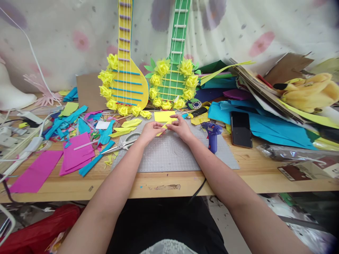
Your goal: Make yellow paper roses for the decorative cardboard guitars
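Note:
Over the grey cutting mat (169, 158), my left hand (152, 132) and my right hand (181, 127) pinch a narrow yellow paper piece (166, 124) between them. Its exact shape is partly hidden by my fingers. Just behind lies a yellow paper rectangle (160, 116). Several cut yellow paper pieces (127, 127) rest left of my left hand. Silver scissors (123, 143) lie beside my left wrist, partly covered by that arm. A blue glue gun (212, 135) stands to the right of my right hand.
Behind the mat stand a yellow paper guitar (129, 84) and a green one (173, 81), both trimmed with yellow flowers. Magenta sheets (76, 151) and blue scraps lie left. A phone (241, 129), blue paper (275, 127) and a cardboard pile (265, 88) occupy the right.

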{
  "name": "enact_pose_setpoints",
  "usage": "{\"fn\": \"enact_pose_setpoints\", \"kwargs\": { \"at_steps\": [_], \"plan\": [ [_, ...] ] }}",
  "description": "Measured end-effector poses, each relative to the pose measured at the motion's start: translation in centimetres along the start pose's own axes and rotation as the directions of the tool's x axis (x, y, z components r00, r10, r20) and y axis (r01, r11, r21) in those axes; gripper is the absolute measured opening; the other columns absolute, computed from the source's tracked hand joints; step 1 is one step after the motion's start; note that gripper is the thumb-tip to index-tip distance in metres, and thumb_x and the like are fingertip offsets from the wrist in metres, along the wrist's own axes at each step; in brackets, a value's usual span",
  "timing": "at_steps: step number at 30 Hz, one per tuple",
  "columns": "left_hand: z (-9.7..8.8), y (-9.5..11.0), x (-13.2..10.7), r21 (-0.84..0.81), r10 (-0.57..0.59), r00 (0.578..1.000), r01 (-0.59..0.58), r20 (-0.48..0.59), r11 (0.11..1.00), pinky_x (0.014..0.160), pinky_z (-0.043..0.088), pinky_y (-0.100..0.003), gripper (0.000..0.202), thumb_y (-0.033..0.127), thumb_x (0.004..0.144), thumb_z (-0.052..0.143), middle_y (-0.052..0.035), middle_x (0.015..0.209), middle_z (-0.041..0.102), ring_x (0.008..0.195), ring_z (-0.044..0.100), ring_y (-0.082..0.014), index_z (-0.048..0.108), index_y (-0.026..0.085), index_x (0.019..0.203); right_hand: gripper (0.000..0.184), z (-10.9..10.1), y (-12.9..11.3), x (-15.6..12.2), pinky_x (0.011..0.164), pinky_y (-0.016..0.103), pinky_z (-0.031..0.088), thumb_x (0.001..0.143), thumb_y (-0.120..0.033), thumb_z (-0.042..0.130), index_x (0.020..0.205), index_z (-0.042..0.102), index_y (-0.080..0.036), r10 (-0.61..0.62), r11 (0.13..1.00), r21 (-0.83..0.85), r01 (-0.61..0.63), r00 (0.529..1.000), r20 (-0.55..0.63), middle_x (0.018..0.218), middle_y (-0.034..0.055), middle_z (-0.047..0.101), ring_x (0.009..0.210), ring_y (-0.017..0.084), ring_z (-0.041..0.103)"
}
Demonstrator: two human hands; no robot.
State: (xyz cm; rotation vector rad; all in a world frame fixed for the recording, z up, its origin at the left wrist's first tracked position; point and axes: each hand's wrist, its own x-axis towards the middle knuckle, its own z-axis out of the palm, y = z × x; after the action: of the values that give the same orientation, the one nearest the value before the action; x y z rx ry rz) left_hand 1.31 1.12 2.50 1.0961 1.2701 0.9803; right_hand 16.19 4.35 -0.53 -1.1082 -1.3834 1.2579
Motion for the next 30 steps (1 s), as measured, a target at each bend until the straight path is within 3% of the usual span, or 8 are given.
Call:
{"fn": "enact_pose_setpoints", "kwargs": {
  "at_steps": [7, 12, 23, 30],
  "plan": [
    [0.36, -0.40, 0.07, 0.034, 0.030, 1.000, -0.031, 0.005, 0.999, 0.059, 0.045, -0.025, 0.024, 0.019, 0.056, 0.073, -0.0013, 0.062, 0.064, 0.057, 0.059, -0.0115, 0.056, 0.013, 0.072, 0.050, 0.26, -0.19, -0.34, 0.056, 0.024, 0.038, 0.055, -0.032, 0.069, 0.096, 0.042, -0.021, -0.030, 0.999, 0.018, 0.030, 1.000, 0.010, 0.053, -0.0114, 0.047, 0.052, 0.008, 0.050],
    [0.27, -0.51, 0.20, 0.075, 0.053, 0.999, -0.052, -0.008, 0.996, 0.055, 0.041, -0.021, 0.031, 0.022, 0.047, 0.079, -0.0004, 0.058, 0.064, 0.053, 0.057, -0.0090, 0.058, 0.012, 0.068, 0.053, 0.81, -0.17, -0.48, 0.056, 0.024, 0.038, 0.054, -0.033, 0.069, 0.098, 0.043, -0.021, -0.018, 0.996, 0.089, 0.013, 0.998, 0.060, 0.055, -0.0106, 0.048, 0.051, 0.008, 0.048],
    [0.27, -0.47, 0.32, 0.055, -0.077, 0.996, 0.075, 0.036, 0.996, 0.056, 0.045, -0.026, 0.030, 0.021, 0.047, 0.078, -0.0003, 0.055, 0.064, 0.052, 0.059, -0.0121, 0.057, 0.013, 0.066, 0.042, 0.33, -0.26, 0.10, 0.060, 0.026, 0.042, 0.055, -0.037, 0.068, 0.085, 0.043, -0.021, -0.007, 0.991, 0.133, 0.026, 0.990, -0.144, 0.059, -0.0067, 0.054, 0.056, 0.009, 0.051],
    [0.20, -0.45, 0.11, 0.067, -0.032, 0.999, 0.031, 0.015, 0.997, 0.056, 0.044, -0.025, 0.032, 0.024, 0.048, 0.078, -0.0007, 0.055, 0.063, 0.051, 0.057, -0.0111, 0.055, 0.013, 0.067, 0.051, 0.63, -0.66, -0.24, 0.059, 0.025, 0.043, 0.050, -0.036, 0.072, 0.090, 0.045, -0.021, 0.007, 0.995, 0.104, -0.004, 1.000, -0.023, 0.056, -0.0093, 0.050, 0.053, 0.008, 0.050]
  ]
}}
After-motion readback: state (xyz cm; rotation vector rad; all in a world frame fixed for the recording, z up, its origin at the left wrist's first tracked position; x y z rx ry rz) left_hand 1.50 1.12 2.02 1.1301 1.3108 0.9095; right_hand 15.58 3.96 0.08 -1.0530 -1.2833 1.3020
